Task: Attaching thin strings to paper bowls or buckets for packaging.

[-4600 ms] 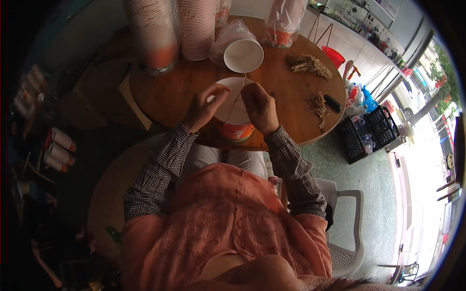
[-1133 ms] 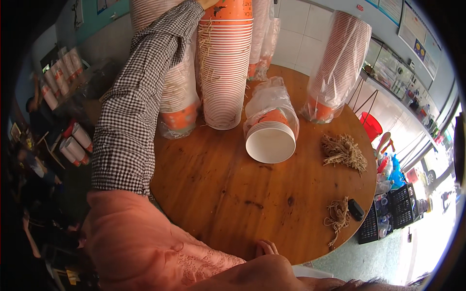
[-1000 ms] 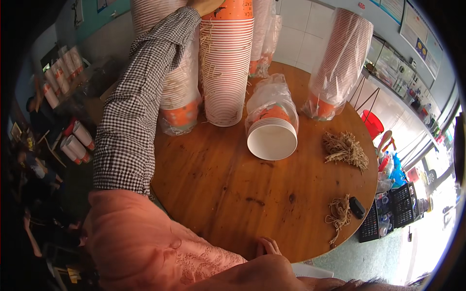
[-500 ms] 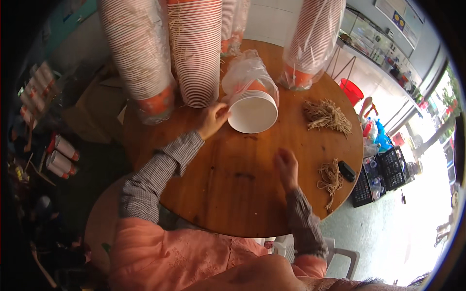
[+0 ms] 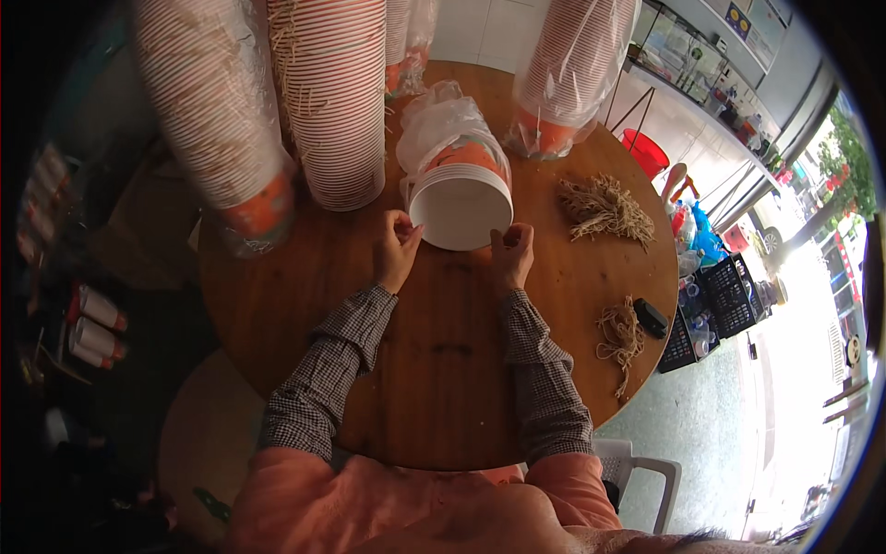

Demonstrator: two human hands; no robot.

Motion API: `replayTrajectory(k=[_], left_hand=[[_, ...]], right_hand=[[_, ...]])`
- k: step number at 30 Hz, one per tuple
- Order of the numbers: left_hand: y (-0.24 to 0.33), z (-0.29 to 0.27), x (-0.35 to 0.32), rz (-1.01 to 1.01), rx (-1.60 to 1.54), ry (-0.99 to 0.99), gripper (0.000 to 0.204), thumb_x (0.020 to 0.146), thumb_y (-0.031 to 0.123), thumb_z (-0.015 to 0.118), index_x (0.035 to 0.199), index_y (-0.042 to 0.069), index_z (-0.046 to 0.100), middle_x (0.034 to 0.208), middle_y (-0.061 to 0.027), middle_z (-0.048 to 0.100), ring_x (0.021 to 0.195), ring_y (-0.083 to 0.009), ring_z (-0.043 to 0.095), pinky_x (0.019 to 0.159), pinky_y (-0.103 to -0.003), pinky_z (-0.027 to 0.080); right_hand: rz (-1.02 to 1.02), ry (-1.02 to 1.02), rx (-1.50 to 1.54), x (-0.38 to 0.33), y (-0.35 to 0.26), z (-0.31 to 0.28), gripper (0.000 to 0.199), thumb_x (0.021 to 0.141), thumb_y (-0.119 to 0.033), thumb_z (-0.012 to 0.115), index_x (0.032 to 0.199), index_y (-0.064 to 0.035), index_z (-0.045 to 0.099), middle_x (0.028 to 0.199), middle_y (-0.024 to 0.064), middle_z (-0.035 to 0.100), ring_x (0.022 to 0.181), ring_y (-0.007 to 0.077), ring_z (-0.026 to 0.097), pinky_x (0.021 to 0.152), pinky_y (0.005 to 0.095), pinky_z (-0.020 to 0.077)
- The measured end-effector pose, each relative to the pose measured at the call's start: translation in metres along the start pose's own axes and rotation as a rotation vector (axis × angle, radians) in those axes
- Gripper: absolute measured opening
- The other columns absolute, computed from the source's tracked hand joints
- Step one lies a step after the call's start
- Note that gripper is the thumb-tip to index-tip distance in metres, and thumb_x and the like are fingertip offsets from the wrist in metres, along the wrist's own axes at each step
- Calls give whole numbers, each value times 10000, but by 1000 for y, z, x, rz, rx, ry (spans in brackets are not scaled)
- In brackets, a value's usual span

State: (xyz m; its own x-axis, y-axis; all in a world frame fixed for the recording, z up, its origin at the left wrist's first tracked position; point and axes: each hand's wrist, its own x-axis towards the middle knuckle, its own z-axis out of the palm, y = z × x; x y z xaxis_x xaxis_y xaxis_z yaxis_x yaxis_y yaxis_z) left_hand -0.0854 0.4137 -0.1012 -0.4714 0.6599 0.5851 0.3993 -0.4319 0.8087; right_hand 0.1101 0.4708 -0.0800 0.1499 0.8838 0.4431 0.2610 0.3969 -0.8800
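A sleeve of white paper cups (image 5: 460, 205) lies on its side in a loose clear bag on the round wooden table (image 5: 443, 379), with its open mouth facing me. My left hand (image 5: 396, 249) pinches the left edge of the front cup's rim. My right hand (image 5: 512, 255) has curled fingers on the rim's lower right edge. Both checked sleeves reach across the table from the lower edge.
Tall bagged stacks of orange-and-white cups stand at the table's far side: one (image 5: 341, 102) behind my left hand, one (image 5: 221, 129) further left, one (image 5: 572, 74) at the right. Two twine bundles (image 5: 604, 208) (image 5: 620, 334) and a small black object (image 5: 651, 317) lie to the right. A white chair (image 5: 641, 473) stands nearby.
My left arm came down from the tall stacks to the lying sleeve's rim. In the last half second my right hand moved off the tabletop up to the rim's right side.
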Motion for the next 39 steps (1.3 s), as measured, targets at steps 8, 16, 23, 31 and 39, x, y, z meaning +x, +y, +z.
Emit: replayTrajectory(k=[8, 16, 23, 31, 39], left_hand=[[-9, 7, 26, 124, 146, 46, 247, 819, 92, 704, 973, 13, 528, 827, -86, 578, 738, -193, 586, 671, -314, 484], [-25, -2, 31, 108, 208, 44, 211, 824, 98, 694, 961, 1, 565, 837, -89, 601, 746, -196, 587, 682, -315, 483], [-10, -3, 25, -32, 28, 40, 167, 811, 80, 687, 914, 2, 582, 798, -63, 616, 722, -165, 593, 667, -299, 487], [-16, -16, 9, -122, 22, -120, 254, 821, 73, 668, 1034, 12, 546, 909, -59, 606, 836, -152, 589, 722, -286, 485], [41, -42, -21, 26, -324, 77, 648, 917, 191, 592, 1451, 59, 248, 1420, -130, 361, 1171, -242, 456, 949, -344, 407]], right_hand=[[5, -11, -92, -1, -9, -1, 199, 817, -128, 678, 878, -43, 509, 738, 72, 551, 658, 180, 559, 632, 322, 482], [-128, -1, -69, -1, -12, 8, 161, 839, -112, 647, 930, -25, 546, 764, 78, 575, 665, 158, 571, 626, 299, 485], [-241, -13, -222, -2, -11, 4, 212, 858, -84, 600, 1060, -29, 564, 877, 103, 564, 710, 214, 582, 644, 333, 498], [-376, -2, -227, -21, -17, 3, 543, 865, -24, 506, 1385, -138, 403, 1020, 164, 612, 830, 251, 622, 736, 363, 522], [-57, -10, -19, -63, -42, -53, 506, 878, 11, 481, 1372, -68, 404, 1210, 183, 563, 1022, 267, 609, 814, 318, 508]])
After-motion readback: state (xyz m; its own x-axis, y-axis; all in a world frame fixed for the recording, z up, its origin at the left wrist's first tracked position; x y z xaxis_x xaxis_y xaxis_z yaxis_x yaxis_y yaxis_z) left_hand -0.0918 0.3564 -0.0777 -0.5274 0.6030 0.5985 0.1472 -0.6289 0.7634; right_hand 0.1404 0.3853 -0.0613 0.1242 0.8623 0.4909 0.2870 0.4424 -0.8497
